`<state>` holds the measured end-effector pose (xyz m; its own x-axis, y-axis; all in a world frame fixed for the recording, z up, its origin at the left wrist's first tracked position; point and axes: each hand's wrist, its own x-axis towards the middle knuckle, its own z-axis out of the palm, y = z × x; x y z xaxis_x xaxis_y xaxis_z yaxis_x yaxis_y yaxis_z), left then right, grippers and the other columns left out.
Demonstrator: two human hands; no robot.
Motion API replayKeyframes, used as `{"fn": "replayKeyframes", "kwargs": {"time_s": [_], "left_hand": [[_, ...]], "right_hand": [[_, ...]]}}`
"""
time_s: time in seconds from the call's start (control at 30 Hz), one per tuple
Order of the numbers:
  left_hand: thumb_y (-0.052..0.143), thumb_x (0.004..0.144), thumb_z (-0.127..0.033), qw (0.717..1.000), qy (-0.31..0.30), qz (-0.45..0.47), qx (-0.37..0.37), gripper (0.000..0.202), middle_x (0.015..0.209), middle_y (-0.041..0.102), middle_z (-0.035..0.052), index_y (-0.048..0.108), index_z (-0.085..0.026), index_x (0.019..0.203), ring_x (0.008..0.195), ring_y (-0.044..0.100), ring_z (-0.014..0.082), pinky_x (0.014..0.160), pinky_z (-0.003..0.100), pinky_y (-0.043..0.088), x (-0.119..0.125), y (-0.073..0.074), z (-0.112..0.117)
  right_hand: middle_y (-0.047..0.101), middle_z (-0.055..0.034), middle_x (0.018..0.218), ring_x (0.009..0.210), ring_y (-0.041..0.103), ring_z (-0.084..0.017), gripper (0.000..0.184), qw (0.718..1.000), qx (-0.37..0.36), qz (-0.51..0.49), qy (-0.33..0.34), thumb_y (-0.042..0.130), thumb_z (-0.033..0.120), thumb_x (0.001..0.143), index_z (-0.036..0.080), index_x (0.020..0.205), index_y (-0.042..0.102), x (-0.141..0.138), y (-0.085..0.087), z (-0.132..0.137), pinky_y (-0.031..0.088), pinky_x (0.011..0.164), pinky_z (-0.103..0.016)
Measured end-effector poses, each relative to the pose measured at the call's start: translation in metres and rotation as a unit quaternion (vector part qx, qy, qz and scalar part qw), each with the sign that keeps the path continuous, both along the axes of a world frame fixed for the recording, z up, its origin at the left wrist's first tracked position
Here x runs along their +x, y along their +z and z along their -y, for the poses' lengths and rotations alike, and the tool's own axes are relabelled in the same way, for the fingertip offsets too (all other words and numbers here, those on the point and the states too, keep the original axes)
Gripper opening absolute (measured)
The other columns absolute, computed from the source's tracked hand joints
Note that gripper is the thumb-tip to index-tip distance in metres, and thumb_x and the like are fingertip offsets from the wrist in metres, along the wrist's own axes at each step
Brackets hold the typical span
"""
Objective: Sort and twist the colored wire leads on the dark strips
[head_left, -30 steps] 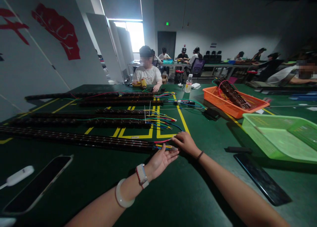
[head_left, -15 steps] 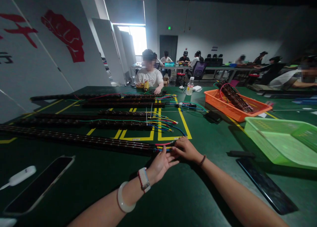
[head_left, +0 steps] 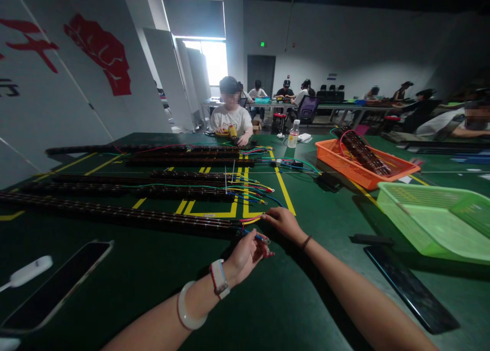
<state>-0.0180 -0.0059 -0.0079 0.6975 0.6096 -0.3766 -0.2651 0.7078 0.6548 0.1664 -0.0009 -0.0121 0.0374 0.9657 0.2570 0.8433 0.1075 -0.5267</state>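
A long bundle of dark ribbed rods [head_left: 161, 214] lies along the near side of the table, with coloured wires coming out of its right end. My left hand [head_left: 243, 256] is closed on a blue wire [head_left: 262, 238] whose metal ring terminal sticks out past the fingers. Something reddish by those fingertips is blurred. The fingers of my right hand [head_left: 284, 223] pinch the ends of the red and yellow wires [head_left: 251, 220], just above and right of my left hand. Their tips are hidden by the fingers.
More dark rod bundles [head_left: 184, 189] with loose wire ends lie farther back. At right stand an orange basket [head_left: 340, 168] holding a bundle and a green basket [head_left: 417, 228]. Phones [head_left: 411, 288] lie on both sides. A co-worker [head_left: 231, 113] sits opposite; a bottle [head_left: 293, 134] stands nearby.
My hands have drawn apart. The left has closed around the blue wire and pulled it toward me, while the right has shifted slightly left along the red and yellow wires.
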Motion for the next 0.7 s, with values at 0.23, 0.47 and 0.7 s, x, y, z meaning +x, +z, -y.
{"fn": "replayKeyframes", "kwargs": {"time_s": [0.23,0.47,0.7], "left_hand": [[0.035,0.093,-0.034,1.000,-0.012,0.004,0.019,0.037,0.059,0.056,0.0032,0.061,-0.010,0.080,0.059,0.054,0.0134,0.075,0.033,0.045,0.001,-0.006,-0.003],[0.037,0.092,-0.033,1.000,-0.010,0.016,0.024,0.036,0.056,0.052,0.0014,0.058,-0.012,0.073,0.053,0.047,0.0115,0.067,0.031,0.042,0.002,-0.009,-0.003],[0.042,0.091,-0.035,1.000,0.011,0.015,-0.001,0.032,0.057,0.050,-0.0005,0.054,-0.013,0.071,0.050,0.042,0.0092,0.061,0.028,0.040,0.004,-0.013,-0.004]], "right_hand": [[0.059,-0.0015,0.063,0.062,0.051,-0.014,0.041,0.994,0.021,0.100,0.032,0.044,0.049,0.090,0.018,0.071,0.062,-0.002,-0.002,0.016,0.032,0.062,-0.025],[0.057,-0.0046,0.073,0.070,0.047,-0.016,0.040,0.958,0.189,0.212,0.032,0.046,0.053,0.087,0.017,0.078,0.059,-0.007,0.008,0.033,0.029,0.067,-0.030],[0.051,-0.0007,0.059,0.062,0.039,-0.014,0.035,0.900,0.260,0.308,0.165,0.047,0.039,0.090,0.018,0.063,0.055,-0.014,0.007,0.037,0.025,0.065,-0.031]]}}
